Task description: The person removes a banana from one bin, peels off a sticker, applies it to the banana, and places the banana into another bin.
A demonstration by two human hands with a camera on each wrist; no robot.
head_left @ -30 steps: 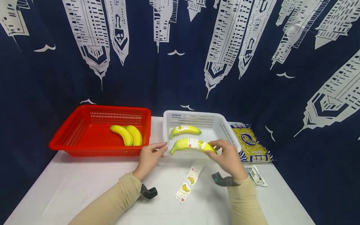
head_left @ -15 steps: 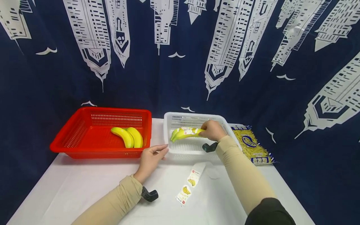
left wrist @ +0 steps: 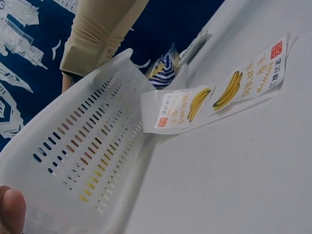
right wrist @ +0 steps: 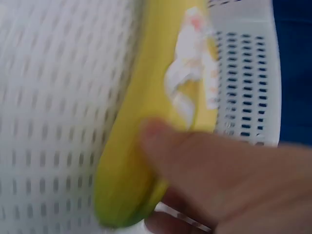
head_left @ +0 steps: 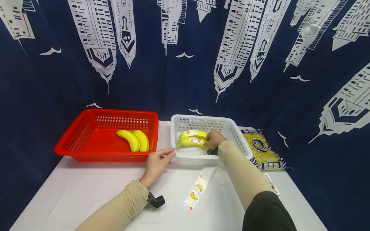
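Baskets: two, one red basket [head_left: 86, 134] and one white basket [head_left: 237, 136].
Unlabelled bananas: two in the red basket, a left one [head_left: 128, 138] and a right one [head_left: 141, 139], touching.
Labelled bananas: two in the white basket, a rear one [head_left: 192, 132] and a front one [head_left: 191, 141], lying close together.
Banana stickers: two showing on one backing strip [head_left: 198, 189] on the table.
Printed packets: one yellow and blue packet [head_left: 261, 150] beside the white basket.
Hands: two, the left hand [head_left: 157, 162] and the right hand [head_left: 214, 138].
Wrist cameras: two.

Bare hands, long beige sleeves [head_left: 121, 205], a dark over-sleeve at the right upper arm, black wrist-mounted cameras [head_left: 156, 200].
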